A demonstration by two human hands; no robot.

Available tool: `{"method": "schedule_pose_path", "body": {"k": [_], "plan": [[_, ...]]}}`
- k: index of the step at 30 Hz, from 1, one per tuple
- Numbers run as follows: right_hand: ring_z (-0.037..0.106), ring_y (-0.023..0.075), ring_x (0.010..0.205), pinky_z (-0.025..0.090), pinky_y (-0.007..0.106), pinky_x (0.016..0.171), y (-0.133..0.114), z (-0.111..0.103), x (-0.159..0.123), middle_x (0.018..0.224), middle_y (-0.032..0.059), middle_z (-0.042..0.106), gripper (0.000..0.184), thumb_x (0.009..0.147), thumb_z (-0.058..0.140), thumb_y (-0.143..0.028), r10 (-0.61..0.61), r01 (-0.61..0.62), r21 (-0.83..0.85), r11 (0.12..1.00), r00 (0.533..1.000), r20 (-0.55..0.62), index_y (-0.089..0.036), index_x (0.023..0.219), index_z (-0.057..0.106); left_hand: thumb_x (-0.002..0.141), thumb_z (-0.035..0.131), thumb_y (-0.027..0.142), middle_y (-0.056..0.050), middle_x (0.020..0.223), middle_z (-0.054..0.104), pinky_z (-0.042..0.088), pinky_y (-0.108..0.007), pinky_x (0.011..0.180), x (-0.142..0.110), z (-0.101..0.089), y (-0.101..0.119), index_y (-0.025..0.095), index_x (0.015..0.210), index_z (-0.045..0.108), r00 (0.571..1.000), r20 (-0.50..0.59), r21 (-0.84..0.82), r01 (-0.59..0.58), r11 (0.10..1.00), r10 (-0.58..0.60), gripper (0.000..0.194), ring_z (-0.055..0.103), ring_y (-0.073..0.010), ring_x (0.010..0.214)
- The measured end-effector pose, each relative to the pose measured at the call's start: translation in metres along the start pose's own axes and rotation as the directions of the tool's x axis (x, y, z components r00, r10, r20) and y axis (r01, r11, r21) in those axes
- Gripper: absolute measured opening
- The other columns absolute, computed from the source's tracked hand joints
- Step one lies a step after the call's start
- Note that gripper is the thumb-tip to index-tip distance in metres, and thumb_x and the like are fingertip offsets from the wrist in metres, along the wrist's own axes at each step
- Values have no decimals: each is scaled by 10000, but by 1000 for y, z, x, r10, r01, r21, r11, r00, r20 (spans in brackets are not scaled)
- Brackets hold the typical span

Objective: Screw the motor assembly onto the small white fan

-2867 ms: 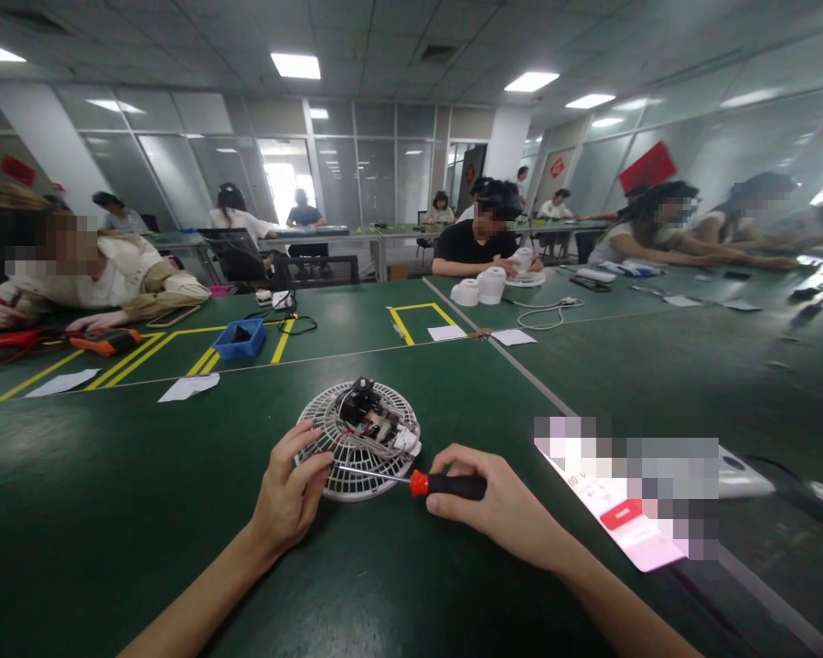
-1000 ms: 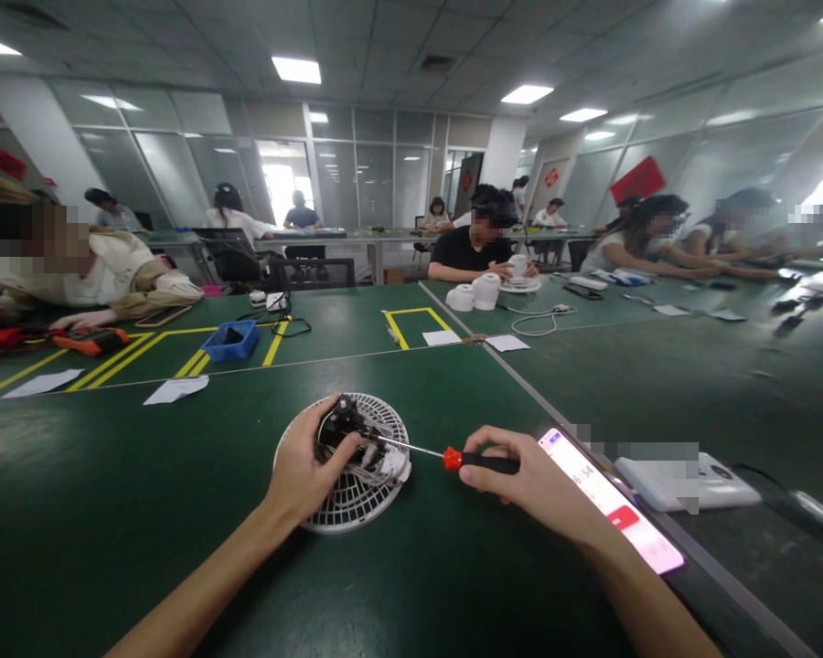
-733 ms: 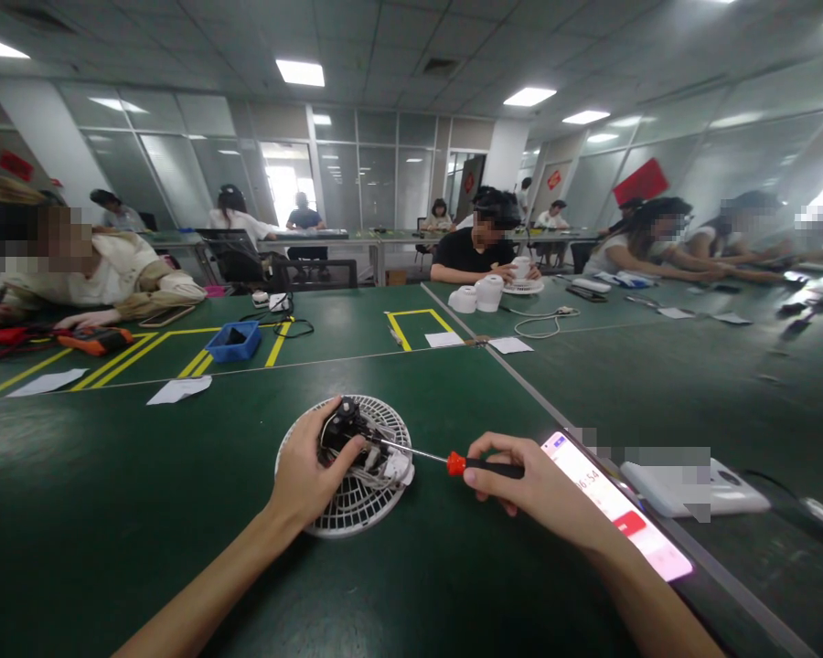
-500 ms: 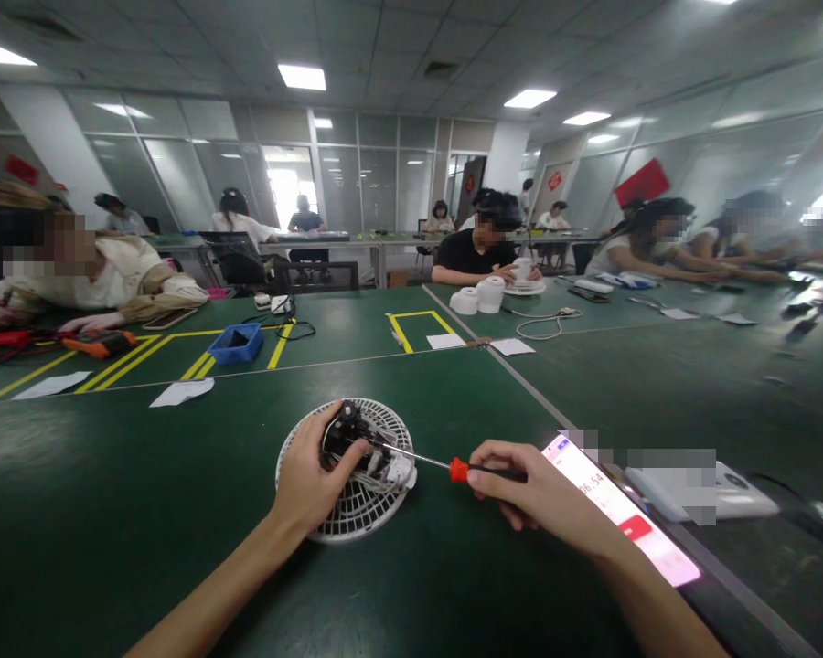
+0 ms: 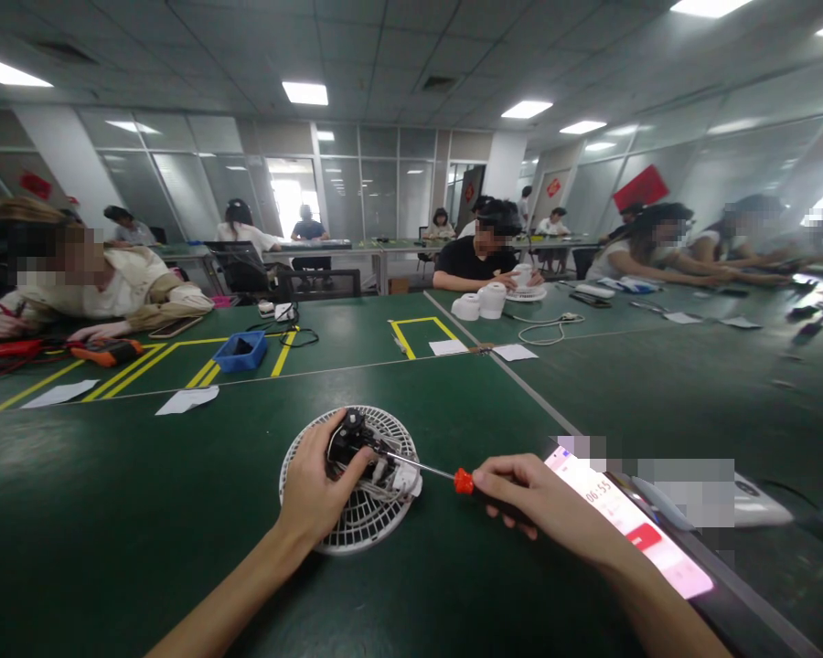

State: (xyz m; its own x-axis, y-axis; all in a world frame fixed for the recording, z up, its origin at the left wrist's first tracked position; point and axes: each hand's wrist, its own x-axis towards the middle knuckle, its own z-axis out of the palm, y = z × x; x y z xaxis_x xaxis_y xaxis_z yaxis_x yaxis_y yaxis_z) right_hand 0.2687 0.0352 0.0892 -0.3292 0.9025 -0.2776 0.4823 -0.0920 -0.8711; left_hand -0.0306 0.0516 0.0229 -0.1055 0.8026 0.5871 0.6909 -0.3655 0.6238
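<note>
A round white fan grille [image 5: 352, 537] lies on the green table with a black fan motor assembly [image 5: 347, 442] on top of it. My left hand [image 5: 312, 484] is closed around the motor, thumb on the near side and fingers on the far left. Grey-white wires and a white plastic piece [image 5: 407, 478] rest beside the motor, over the grille's right part. My right hand [image 5: 531, 493] grips a screwdriver [image 5: 464, 481] with a red and black handle. Its metal shaft points left into the motor's right side; the tip is hidden there.
A lit phone [image 5: 631, 521] lies by my right forearm, near a white device [image 5: 761, 503]. Further off are a blue bin [image 5: 241, 352], paper slips [image 5: 187, 399], white rounded housings [image 5: 490, 302] and a pale cable [image 5: 549, 329]. Co-workers sit around the tables.
My right hand has closed further round the screwdriver's handle, whose black end was visible before and is now covered. The view has shifted slightly; my left hand keeps its hold.
</note>
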Motion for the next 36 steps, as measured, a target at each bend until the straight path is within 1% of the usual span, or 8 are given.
{"method": "schedule_pose_path", "body": {"k": [4, 6, 9, 13, 21, 27, 32, 36], "plan": [[514, 87, 533, 356, 180, 428, -3, 2, 0, 690, 10, 610, 540, 854, 581, -689, 26, -27, 28, 999, 999, 29, -151, 818, 624, 886, 644, 566, -117, 1275, 676, 511, -518, 1036, 1, 0, 0, 206, 1359, 575, 1000, -2, 2, 0, 1000, 0, 598, 644, -294, 1167], [503, 82, 517, 350, 175, 412, -6, 3, -2, 691, 2, 604, 516, 860, 582, -668, 15, -16, 21, 1000, 999, 33, -154, 882, 628, 894, 635, 562, -118, 1283, 672, 509, -515, 1039, 1, -1, -1, 206, 1366, 571, 1000, 9, 2, -2, 1000, 2, 595, 640, -295, 1174], [519, 75, 519, 365, 166, 394, -10, 2, -7, 811, -11, 616, 461, 792, 711, -557, -18, 18, -8, 1000, 1000, 3, -194, 1048, 589, 943, 568, 541, -116, 1293, 665, 508, -511, 1038, 1, -3, -1, 214, 1424, 526, 999, 41, 8, -12, 1000, 11, 583, 638, -286, 1170], [558, 82, 536, 407, 165, 392, -11, 0, -10, 843, -28, 596, 414, 729, 787, -419, -39, 39, -12, 999, 999, -21, -224, 950, 497, 1008, 459, 485, -92, 1283, 668, 511, -494, 1024, 3, -6, 1, 260, 1485, 464, 996, 82, 16, -35, 999, 34, 528, 642, -256, 1137], [568, 119, 629, 434, 180, 451, -7, 1, -5, 744, -6, 582, 378, 799, 723, -523, -47, 47, 31, 998, 999, -6, -173, 878, 605, 1010, 460, 466, -78, 1270, 680, 499, -481, 1048, 6, -8, 3, 265, 1348, 591, 995, 89, 14, -44, 999, 42, 415, 631, -256, 1174], [578, 120, 632, 418, 193, 469, -1, -1, -1, 791, 25, 621, 499, 839, 641, -651, -29, 29, -15, 999, 999, -30, -156, 900, 671, 1010, 455, 462, -64, 1263, 672, 522, -458, 1024, 10, -12, 6, 296, 1428, 535, 991, 122, 58, -60, 996, 53, 457, 645, -245, 1153], [535, 88, 535, 388, 182, 435, 2, 1, 2, 736, 20, 628, 545, 872, 568, -699, 7, -7, 11, 1000, 1000, -15, -159, 834, 628, 1021, 436, 446, -57, 1256, 667, 544, -444, 994, 14, -15, 8, 329, 1419, 546, 982, 178, 66, -82, 994, 69, 429, 657, -236, 1125], [541, 81, 513, 383, 168, 388, -2, 2, -2, 824, -3, 618, 448, 828, 681, -581, -7, 6, -29, 1000, 999, -34, -204, 1058, 605, 1012, 450, 452, -62, 1266, 671, 542, -450, 1006, 15, -16, 9, 298, 1356, 578, 985, 165, 56, -60, 997, 50, 397, 658, -244, 1144]]}}
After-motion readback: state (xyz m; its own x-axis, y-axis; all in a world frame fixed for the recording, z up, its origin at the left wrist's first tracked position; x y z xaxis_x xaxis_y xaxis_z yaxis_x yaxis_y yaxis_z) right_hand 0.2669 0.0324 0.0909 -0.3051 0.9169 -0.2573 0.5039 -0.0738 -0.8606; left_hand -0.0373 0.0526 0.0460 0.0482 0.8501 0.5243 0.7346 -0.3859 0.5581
